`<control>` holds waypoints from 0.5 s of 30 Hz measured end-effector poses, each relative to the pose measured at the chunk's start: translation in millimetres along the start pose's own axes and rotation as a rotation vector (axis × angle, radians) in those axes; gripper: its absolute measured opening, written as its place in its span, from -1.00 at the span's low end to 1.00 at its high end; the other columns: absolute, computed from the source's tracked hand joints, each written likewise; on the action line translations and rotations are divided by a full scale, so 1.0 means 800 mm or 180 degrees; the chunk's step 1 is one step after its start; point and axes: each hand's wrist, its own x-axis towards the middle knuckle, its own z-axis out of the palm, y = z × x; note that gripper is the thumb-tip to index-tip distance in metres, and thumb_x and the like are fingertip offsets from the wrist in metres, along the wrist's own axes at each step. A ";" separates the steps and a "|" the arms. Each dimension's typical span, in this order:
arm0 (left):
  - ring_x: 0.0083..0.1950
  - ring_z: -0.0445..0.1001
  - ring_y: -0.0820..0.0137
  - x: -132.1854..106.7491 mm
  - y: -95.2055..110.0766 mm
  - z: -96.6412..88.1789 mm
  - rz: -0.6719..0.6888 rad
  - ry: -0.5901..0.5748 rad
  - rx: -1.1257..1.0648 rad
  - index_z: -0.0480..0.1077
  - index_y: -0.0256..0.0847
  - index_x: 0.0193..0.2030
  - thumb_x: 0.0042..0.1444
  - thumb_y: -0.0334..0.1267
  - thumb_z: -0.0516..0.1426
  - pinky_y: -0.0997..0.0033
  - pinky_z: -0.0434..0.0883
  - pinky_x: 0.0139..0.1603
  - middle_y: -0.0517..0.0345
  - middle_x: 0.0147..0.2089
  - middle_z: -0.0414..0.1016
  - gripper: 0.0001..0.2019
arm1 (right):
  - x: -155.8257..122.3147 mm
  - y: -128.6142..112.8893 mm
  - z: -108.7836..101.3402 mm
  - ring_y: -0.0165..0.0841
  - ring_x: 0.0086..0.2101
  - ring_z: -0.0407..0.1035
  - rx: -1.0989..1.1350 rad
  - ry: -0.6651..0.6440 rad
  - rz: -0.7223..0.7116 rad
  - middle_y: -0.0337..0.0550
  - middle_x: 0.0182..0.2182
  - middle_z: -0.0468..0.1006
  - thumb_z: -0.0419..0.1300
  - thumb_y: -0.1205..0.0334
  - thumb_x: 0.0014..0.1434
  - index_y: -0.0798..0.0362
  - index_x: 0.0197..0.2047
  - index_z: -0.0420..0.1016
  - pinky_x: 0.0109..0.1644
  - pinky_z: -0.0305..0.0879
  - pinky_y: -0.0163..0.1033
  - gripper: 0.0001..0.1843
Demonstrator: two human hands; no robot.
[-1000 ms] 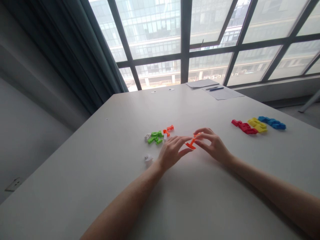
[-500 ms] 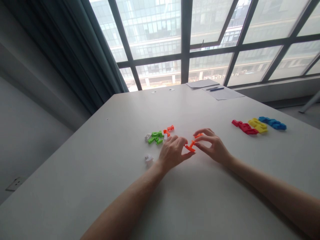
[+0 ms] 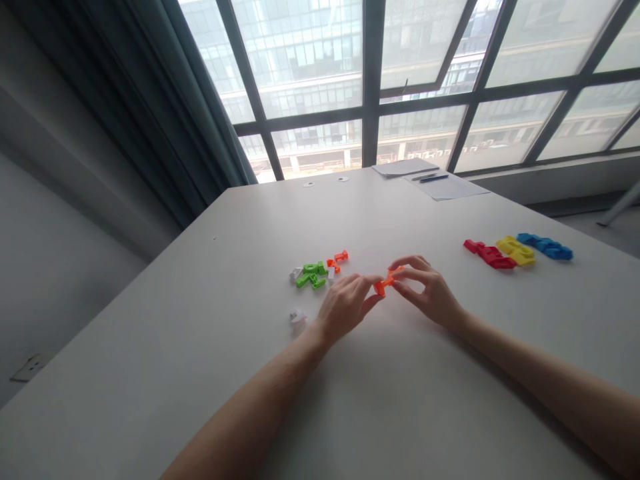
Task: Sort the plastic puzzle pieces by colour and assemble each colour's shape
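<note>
Both hands meet over the middle of the white table. My left hand pinches the lower end of a small orange plastic piece between thumb and fingers. My right hand pinches the piece's upper end, fingers curled. The piece is held just above the tabletop. Left of my hands lies a loose heap of green, white and orange pieces. A single white piece sits near my left wrist.
At the right lie a red shape, a yellow shape and a blue shape in a row. Papers with a pen rest at the table's far edge by the window. A dark curtain hangs at left.
The two hands have drawn closer together and the orange piece has tilted and been lifted slightly between them. Nothing else on the table has moved.
</note>
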 end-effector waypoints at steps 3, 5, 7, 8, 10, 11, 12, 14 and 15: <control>-0.29 0.51 0.40 0.000 0.000 0.001 -0.0001 0.0003 -0.0102 0.31 -0.21 -0.05 0.28 -0.24 0.10 0.42 0.44 -0.25 0.13 -0.28 0.53 -0.85 | 0.000 0.001 0.002 -0.22 -0.12 0.37 -0.0080 -0.0019 -0.0021 -0.11 -0.18 0.52 0.14 0.15 0.25 -0.08 -0.27 0.53 0.01 0.28 0.01 -0.85; -0.30 0.52 0.41 -0.001 0.000 0.003 -0.0070 -0.0019 -0.0181 0.30 -0.20 -0.04 0.29 -0.25 0.08 0.43 0.44 -0.26 0.13 -0.28 0.54 -0.85 | -0.001 0.001 0.003 -0.22 -0.12 0.38 -0.0134 0.0001 -0.0037 -0.11 -0.18 0.52 0.14 0.15 0.24 -0.07 -0.27 0.52 0.00 0.29 0.01 -0.87; -0.29 0.52 0.41 -0.002 -0.001 0.004 -0.0159 -0.0042 -0.0237 0.30 -0.20 -0.02 0.30 -0.25 0.07 0.44 0.43 -0.26 0.13 -0.26 0.55 -0.84 | 0.000 0.002 0.004 -0.21 -0.12 0.39 -0.0158 0.0040 -0.0055 -0.10 -0.18 0.52 0.16 0.15 0.23 -0.06 -0.23 0.51 -0.01 0.29 0.00 -0.89; -0.29 0.53 0.41 -0.002 -0.001 0.004 -0.0195 -0.0049 -0.0251 0.30 -0.20 -0.02 0.30 -0.24 0.07 0.44 0.43 -0.26 0.12 -0.26 0.56 -0.84 | 0.000 0.003 0.004 -0.21 -0.11 0.39 -0.0161 0.0060 -0.0062 -0.10 -0.18 0.52 0.17 0.15 0.22 -0.06 -0.21 0.50 -0.01 0.30 0.00 -0.88; -0.28 0.54 0.41 -0.003 -0.001 0.005 -0.0228 -0.0066 -0.0270 0.30 -0.20 -0.01 0.30 -0.25 0.07 0.44 0.43 -0.24 0.13 -0.25 0.56 -0.83 | 0.000 0.003 0.004 -0.21 -0.10 0.40 -0.0159 0.0080 -0.0067 -0.10 -0.17 0.52 0.18 0.16 0.22 -0.06 -0.16 0.48 0.00 0.30 -0.01 -0.86; -0.27 0.54 0.41 -0.003 -0.001 0.004 -0.0226 -0.0080 -0.0285 0.30 -0.19 0.00 0.30 -0.25 0.07 0.43 0.43 -0.23 0.13 -0.25 0.57 -0.83 | 0.000 0.003 0.004 -0.21 -0.10 0.40 -0.0156 0.0075 -0.0066 -0.09 -0.17 0.52 0.18 0.16 0.21 -0.06 -0.14 0.48 0.00 0.30 -0.01 -0.85; -0.26 0.54 0.41 -0.003 -0.001 0.004 -0.0220 -0.0102 -0.0309 0.30 -0.19 0.01 0.30 -0.26 0.07 0.43 0.43 -0.22 0.13 -0.24 0.57 -0.82 | 0.000 0.002 0.004 -0.21 -0.09 0.39 -0.0148 0.0060 -0.0065 -0.09 -0.16 0.52 0.18 0.17 0.21 -0.06 -0.13 0.47 0.01 0.31 0.00 -0.85; -0.24 0.55 0.42 -0.002 -0.001 0.003 -0.0229 -0.0149 -0.0366 0.30 -0.18 0.02 0.30 -0.27 0.07 0.43 0.43 -0.20 0.14 -0.23 0.57 -0.82 | 0.001 0.001 0.004 -0.21 -0.10 0.39 -0.0110 0.0002 -0.0077 -0.09 -0.16 0.52 0.18 0.19 0.21 -0.06 -0.12 0.46 0.01 0.31 -0.01 -0.84; -0.24 0.55 0.42 -0.002 -0.001 0.003 -0.0248 -0.0173 -0.0392 0.30 -0.17 0.02 0.30 -0.26 0.07 0.43 0.43 -0.19 0.14 -0.23 0.57 -0.82 | 0.001 0.001 0.003 -0.21 -0.10 0.39 -0.0080 -0.0033 -0.0082 -0.09 -0.16 0.52 0.18 0.20 0.21 -0.07 -0.12 0.45 0.01 0.32 -0.01 -0.84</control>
